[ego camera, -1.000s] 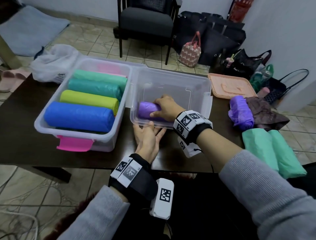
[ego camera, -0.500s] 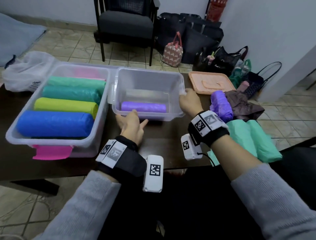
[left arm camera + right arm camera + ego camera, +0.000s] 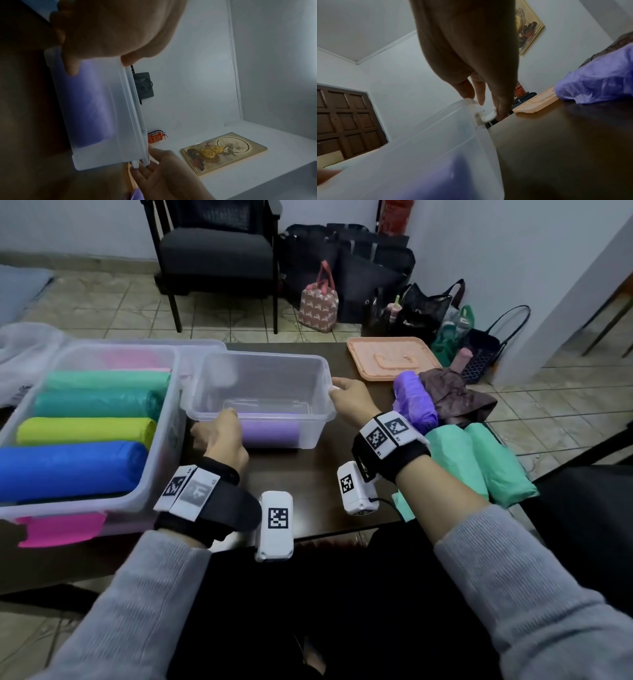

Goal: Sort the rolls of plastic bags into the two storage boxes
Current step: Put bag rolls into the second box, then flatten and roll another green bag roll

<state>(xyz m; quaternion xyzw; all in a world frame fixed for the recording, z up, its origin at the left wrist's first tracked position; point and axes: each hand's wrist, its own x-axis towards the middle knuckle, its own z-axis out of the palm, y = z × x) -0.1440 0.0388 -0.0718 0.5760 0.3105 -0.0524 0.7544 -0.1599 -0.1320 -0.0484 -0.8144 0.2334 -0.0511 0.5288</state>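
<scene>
A small clear box (image 3: 263, 378) stands mid-table with one purple roll (image 3: 270, 433) lying inside along its near wall. My left hand (image 3: 222, 421) grips the box's near-left rim, thumb over the edge (image 3: 126, 60). My right hand (image 3: 337, 390) pinches the box's right-end handle (image 3: 488, 116). The large clear box (image 3: 161, 474) on the left holds blue (image 3: 68, 470), yellow-green (image 3: 85, 430), teal and green rolls. A loose purple roll (image 3: 414, 402) and two green rolls (image 3: 479, 463) lie on the table to the right.
An orange lid (image 3: 390, 357) lies flat at the table's far right, beside a brown crumpled cloth (image 3: 455, 398). A pink latch (image 3: 58, 529) hangs off the large box's near end. A chair and several bags stand on the floor behind the table.
My right hand let go of the purple roll inside the small box and moved to its right end. My left hand rose from the table to grip the near rim.
</scene>
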